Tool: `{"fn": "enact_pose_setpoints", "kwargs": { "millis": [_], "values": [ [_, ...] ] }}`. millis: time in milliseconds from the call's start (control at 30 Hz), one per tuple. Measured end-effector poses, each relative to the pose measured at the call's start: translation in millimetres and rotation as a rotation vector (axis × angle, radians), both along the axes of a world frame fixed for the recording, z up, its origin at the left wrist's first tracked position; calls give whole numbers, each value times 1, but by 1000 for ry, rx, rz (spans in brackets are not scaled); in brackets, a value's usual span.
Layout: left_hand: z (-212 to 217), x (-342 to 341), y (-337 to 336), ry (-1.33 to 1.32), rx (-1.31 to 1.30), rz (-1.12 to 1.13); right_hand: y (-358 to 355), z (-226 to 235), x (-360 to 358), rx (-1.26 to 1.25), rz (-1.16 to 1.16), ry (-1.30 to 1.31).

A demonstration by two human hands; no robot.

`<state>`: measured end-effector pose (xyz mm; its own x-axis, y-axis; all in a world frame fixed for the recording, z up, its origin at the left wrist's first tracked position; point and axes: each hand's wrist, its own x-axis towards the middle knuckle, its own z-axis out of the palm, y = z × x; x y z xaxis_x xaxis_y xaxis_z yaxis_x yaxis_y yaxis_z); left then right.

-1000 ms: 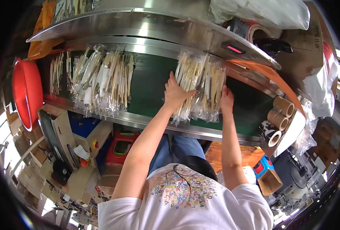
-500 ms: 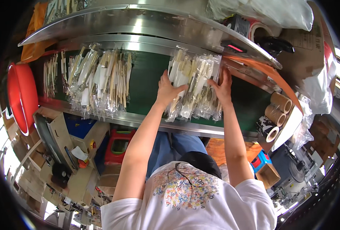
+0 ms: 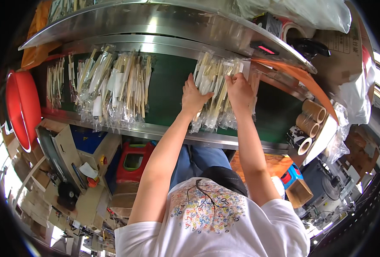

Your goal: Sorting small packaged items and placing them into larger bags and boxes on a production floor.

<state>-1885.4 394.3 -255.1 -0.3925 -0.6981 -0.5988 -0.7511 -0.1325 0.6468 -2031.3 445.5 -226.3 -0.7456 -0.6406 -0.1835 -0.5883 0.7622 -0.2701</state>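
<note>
A row of clear plastic packets with thin pale wooden sticks and white paper slips (image 3: 217, 94) lies on a green conveyor belt (image 3: 166, 85) in front of me. My left hand (image 3: 194, 97) rests against the row's left side, fingers and thumb spread, the thumb over the packets. On the row's right part, my right hand (image 3: 240, 93) has its fingers curled together, pinching a packet near its upper end. That hand covers part of the packets beneath. A larger group of similar packets (image 3: 117, 85) lies farther left on the belt.
A metal ledge (image 3: 155, 21) runs along the belt's far side. At the left stands a red basin (image 3: 23, 109). Cardboard rolls (image 3: 307, 124) sit at the belt's right end, near an orange strip (image 3: 301, 77). A cardboard box (image 3: 339, 47) stands at the far right.
My right hand has moved left from the row's right edge onto the packets, and its fingers have closed. The left hand has shifted slightly right and stays spread.
</note>
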Motion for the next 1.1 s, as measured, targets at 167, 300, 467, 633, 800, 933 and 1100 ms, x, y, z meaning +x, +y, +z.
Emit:
{"fn": "enact_pose_setpoints", "kwargs": {
  "millis": [167,300,467,633,800,933,1100],
  "values": [
    [-9,10,-5,180,-24,65,10,-1,-9,8,-58,-224],
    [-41,21,-9,308,47,77,73,25,-32,-537,-373,-565],
    [-43,31,-21,404,223,119,86,94,7,-780,-778,-1021],
    [-41,31,-26,440,320,126,79,21,87,113,-158,-456],
    [-32,19,-27,422,384,109,82,-4,97,190,-189,-318],
    [-38,28,-28,437,361,121,130,56,90,-280,-17,-425],
    [-17,19,-23,504,336,149,319,69,88,-395,-605,-324]
  ]
}}
